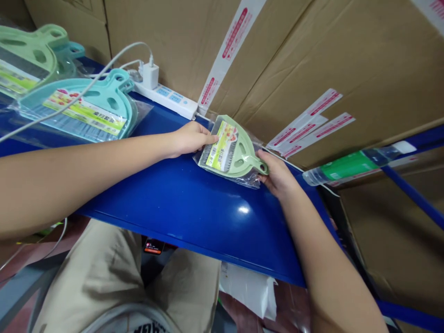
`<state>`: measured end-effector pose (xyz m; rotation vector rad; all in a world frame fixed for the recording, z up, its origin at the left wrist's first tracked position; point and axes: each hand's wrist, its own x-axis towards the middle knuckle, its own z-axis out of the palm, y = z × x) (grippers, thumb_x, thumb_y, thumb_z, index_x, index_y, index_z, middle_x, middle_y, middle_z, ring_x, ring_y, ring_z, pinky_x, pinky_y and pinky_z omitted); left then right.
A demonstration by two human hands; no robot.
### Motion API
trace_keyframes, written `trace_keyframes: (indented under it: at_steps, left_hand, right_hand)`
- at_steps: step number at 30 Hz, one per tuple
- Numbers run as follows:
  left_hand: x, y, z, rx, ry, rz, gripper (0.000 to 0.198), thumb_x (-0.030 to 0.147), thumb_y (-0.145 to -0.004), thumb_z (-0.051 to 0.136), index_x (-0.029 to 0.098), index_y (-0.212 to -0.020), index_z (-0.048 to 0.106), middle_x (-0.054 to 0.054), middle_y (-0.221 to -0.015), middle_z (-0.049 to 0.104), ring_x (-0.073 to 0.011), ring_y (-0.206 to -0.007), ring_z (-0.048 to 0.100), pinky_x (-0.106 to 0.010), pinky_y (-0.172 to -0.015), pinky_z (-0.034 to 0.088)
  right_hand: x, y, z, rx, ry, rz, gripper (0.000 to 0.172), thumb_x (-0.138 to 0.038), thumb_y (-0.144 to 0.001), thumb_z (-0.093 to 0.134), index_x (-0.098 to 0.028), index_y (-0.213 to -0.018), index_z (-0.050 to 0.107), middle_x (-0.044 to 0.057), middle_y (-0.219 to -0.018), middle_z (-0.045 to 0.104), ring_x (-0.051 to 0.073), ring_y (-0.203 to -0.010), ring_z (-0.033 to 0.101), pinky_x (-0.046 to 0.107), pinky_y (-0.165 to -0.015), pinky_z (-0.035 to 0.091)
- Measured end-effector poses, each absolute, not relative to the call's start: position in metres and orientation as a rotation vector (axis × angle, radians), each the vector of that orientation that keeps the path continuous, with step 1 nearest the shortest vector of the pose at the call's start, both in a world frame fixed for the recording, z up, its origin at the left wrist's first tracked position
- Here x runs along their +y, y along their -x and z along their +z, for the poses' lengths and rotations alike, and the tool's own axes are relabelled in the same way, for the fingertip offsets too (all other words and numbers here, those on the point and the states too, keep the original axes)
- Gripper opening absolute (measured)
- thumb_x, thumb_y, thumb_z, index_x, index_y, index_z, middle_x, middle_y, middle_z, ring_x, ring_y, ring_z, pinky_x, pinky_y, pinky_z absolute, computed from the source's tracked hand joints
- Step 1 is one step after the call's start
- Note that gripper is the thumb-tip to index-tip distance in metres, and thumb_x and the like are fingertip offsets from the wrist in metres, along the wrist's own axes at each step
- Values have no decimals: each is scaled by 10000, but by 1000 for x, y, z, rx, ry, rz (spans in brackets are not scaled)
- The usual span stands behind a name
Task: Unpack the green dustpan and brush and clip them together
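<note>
A small green dustpan (244, 155) with a grey-bristled brush, packed in a clear plastic bag with a printed label card (222, 147), is between my hands just over the blue table. My left hand (193, 138) pinches its wide brush end, thumb on top of the label. At the handle end, my right hand (275, 172) grips the bag and handle, with its fingers partly hidden underneath. To the left lie a bagged light-blue dustpan set (79, 108) and, behind it, bagged green dustpan sets (33, 51).
A white power strip (169, 99) with a plugged-in charger (150, 75) and loose cable runs along the back. Taped cardboard boxes (277, 55) form a wall behind. A green-labelled plastic bottle (357, 164) lies at the right end of the blue table (194, 208).
</note>
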<state>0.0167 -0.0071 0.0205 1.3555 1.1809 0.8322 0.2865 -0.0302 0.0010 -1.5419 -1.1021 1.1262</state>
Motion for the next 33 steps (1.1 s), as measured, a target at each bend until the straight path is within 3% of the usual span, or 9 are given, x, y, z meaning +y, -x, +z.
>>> trace_keyframes:
  at_steps: [3, 8, 14, 16, 18, 21, 23, 27, 33]
  left_hand:
    - [-6, -18, 18, 1164, -1354, 838, 378, 83, -1068, 704, 123, -693, 684, 1, -624, 549, -81, -551, 409, -282, -584, 289]
    - [-1, -15, 19, 1175, -1300, 887, 368, 81, -1090, 656, 136, -726, 655, -4, -665, 581, -82, -571, 448, -277, -591, 332]
    - [10, -8, 10, 1169, -1384, 924, 305, 165, -1083, 663, 149, -778, 669, -15, -690, 586, -117, -630, 493, -300, -641, 395]
    - [12, -7, 8, 1138, -1400, 940, 264, 194, -1081, 669, 142, -826, 706, -35, -718, 631, -127, -642, 524, -292, -635, 410]
    - [11, -8, 7, 1089, -1401, 941, 229, 211, -1091, 662, 134, -894, 749, -57, -760, 689, -129, -647, 553, -276, -625, 421]
    - [7, -10, 9, 1038, -1363, 913, 223, 191, -1111, 612, 123, -996, 792, -86, -845, 769, -140, -688, 636, -279, -656, 483]
    - [5, -12, 12, 1028, -1330, 885, 255, 158, -1118, 558, 117, -1043, 798, -98, -894, 801, -162, -759, 709, -305, -723, 557]
    - [7, -13, 12, 1094, -1331, 855, 275, 105, -1086, 502, 118, -1028, 770, -79, -807, 750, -172, -737, 718, -334, -748, 613]
    - [25, -2, 5, 1279, -1503, 891, 198, 130, -948, 633, 157, -1095, 763, -28, -693, 634, -225, -731, 735, -351, -756, 633]
  right_hand:
    - [-27, -293, 2, -1067, 1568, 1078, 397, -410, -665, 975, -256, -800, 634, -65, -633, 626, 124, -532, 577, 230, -466, 496]
    - [-22, -333, 11, -1134, 1717, 846, 315, -335, -772, 906, -256, -754, 602, -8, -719, 706, 153, -611, 678, 230, -483, 527]
    - [-28, -374, 33, -1176, 1747, 444, 349, -139, -888, 855, -263, -741, 564, -16, -645, 560, 130, -597, 536, 215, -467, 396]
    - [-30, -365, 34, -1235, 1661, 351, 291, -191, -899, 880, -271, -831, 609, 0, -760, 623, 149, -711, 594, 207, -513, 429]
    - [-32, -345, 31, -1312, 1582, 396, 259, -351, -891, 909, -281, -956, 668, 14, -916, 722, 179, -812, 680, 230, -562, 514]
    - [-39, -309, 25, -1377, 1478, 783, 445, -568, -797, 944, -275, -992, 673, 2, -873, 742, 176, -674, 697, 258, -510, 530]
    - [-45, -292, 25, -1341, 1437, 993, 486, -576, -743, 973, -261, -910, 643, -16, -745, 690, 151, -548, 639, 244, -449, 477]
    - [-50, -286, 35, -1248, 1423, 1001, 353, -408, -740, 922, -244, -793, 615, -29, -604, 627, 115, -443, 546, 218, -398, 420]
    - [-44, -311, 46, -1154, 1493, 818, 133, -267, -761, 791, -232, -840, 691, -37, -534, 591, 121, -394, 503, 219, -378, 383]
